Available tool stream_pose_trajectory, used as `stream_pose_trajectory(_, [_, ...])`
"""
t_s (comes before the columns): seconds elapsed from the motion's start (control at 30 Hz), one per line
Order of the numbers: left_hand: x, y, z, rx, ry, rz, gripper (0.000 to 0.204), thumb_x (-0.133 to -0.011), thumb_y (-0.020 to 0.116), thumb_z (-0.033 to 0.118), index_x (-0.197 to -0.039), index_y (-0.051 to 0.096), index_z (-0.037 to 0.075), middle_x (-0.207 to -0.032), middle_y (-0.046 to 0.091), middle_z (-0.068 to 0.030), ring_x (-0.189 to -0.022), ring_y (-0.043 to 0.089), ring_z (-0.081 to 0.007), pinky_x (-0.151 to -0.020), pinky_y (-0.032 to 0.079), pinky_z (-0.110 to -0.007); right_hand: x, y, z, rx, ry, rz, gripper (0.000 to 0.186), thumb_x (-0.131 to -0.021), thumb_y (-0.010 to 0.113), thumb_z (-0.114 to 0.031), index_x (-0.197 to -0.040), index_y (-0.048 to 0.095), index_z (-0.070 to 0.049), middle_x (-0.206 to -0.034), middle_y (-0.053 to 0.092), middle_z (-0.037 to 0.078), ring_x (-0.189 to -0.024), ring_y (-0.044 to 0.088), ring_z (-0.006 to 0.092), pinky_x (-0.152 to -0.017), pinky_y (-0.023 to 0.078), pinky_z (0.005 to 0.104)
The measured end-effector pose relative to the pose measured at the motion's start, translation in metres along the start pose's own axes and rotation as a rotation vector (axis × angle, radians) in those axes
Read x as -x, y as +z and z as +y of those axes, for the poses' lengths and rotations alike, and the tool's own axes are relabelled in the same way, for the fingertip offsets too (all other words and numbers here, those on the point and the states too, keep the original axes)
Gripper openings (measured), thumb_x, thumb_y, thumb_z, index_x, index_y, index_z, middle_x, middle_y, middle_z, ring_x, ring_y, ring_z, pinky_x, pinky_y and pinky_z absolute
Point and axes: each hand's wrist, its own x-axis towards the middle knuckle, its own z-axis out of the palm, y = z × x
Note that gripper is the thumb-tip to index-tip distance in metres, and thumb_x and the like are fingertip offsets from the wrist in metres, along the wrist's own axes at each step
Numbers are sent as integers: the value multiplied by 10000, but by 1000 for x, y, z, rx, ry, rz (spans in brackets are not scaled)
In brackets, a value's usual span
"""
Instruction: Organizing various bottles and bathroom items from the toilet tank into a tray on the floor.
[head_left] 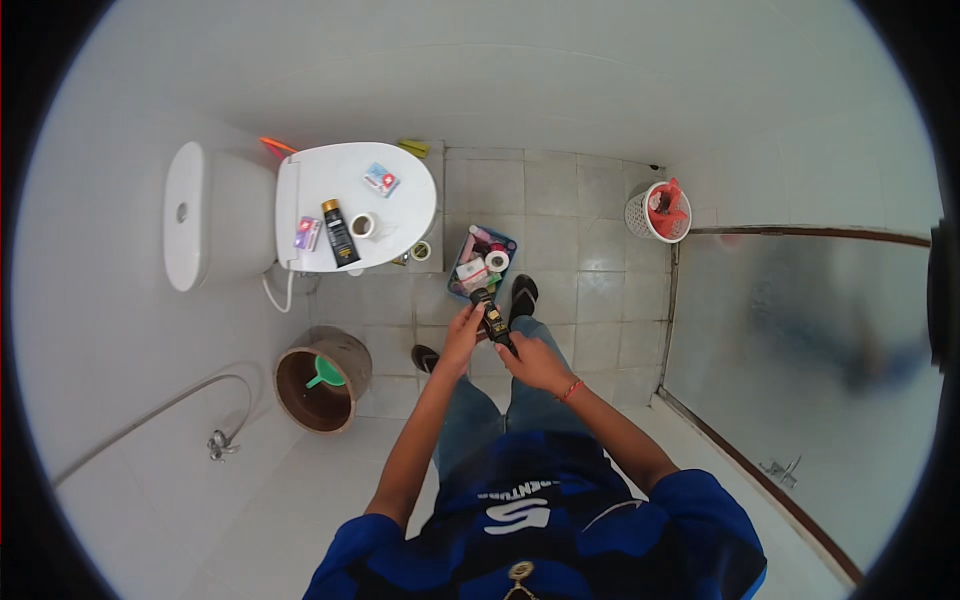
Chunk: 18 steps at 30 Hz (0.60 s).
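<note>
A black bottle [491, 315] with gold print is held between both hands, slanting in front of me. My left hand [463, 333] grips its upper left side, and my right hand [535, 360] is closed round its lower end. Just beyond the hands, on the floor, stands a blue basket [456, 287] packed with toiletries, among them a white roll [496, 261]. On the closed white toilet lid [330, 165] lie a black tube with a gold cap [340, 235], a small blue-and-white packet [381, 179], a purple-and-pink box [307, 233] and another white roll [364, 225].
A brown bucket [345, 350] with a green dipper [325, 373] stands at the left. A white perforated bin [640, 217] with a red bag is at the far right, near a frosted glass panel [800, 330]. A round container [421, 251] sits beside the toilet base.
</note>
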Motion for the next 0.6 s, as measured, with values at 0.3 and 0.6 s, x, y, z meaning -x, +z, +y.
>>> stream_pose_trajectory(0.3, [-221,-6,-122,68,-149,313,386,-989,525,325,-1249,569,43,-981,659,-33,-869,614,-113,-750,482,-283,-181,59,192,-212,243,-17,408,-933,535,-331,-881,576,71,-771,628,314,-788,629,488,-695,497,530])
stream_pose_trajectory(0.6, [-409,-40,-224,-268,-13,525,469,-954,578,332,-1270,551,-14,-1095,658,-94,-1008,597,-188,-883,443,-298,-362,150,372,-76,256,-55,386,-891,556,-306,-863,646,69,-869,640,336,-901,631,485,-775,503,528])
